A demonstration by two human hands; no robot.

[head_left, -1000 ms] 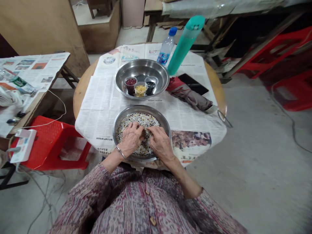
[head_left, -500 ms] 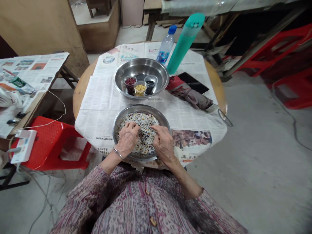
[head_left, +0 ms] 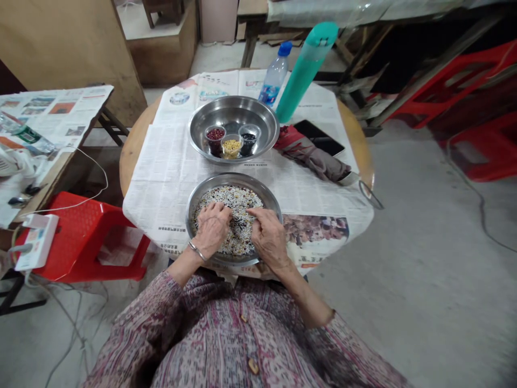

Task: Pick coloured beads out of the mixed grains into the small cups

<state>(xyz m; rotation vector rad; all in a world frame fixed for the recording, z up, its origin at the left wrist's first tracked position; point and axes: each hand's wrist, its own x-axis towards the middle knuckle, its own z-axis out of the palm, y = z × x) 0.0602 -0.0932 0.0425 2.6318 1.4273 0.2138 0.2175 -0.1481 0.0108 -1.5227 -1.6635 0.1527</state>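
A steel basin (head_left: 270,194) close to my body holds a mix of white grains with dark, red and yellow beans (head_left: 242,200). Over its left side, my left hand (head_left: 211,229) has its fingers curled down at the grains, fingertips hidden. My right hand (head_left: 270,237) is at the basin's right side, index finger reaching over the mix and the other fingers folded; whatever they hold is out of sight. Behind stands a larger steel basin (head_left: 202,116) with three clear cups: red beans (head_left: 215,134), yellow beans (head_left: 231,146) and black beans (head_left: 249,139).
Newspaper (head_left: 157,167) covers the round table (head_left: 129,156). At its back right are a water bottle (head_left: 274,78), a teal flask (head_left: 305,75), a folded umbrella (head_left: 315,156) and a dark tablet or phone (head_left: 319,137). A red stool (head_left: 84,237) with a power strip (head_left: 37,242) stands left.
My right hand has shifted very slightly left over the grains. My left hand stays nearly in place, fingers curled. The camera view has moved a little.
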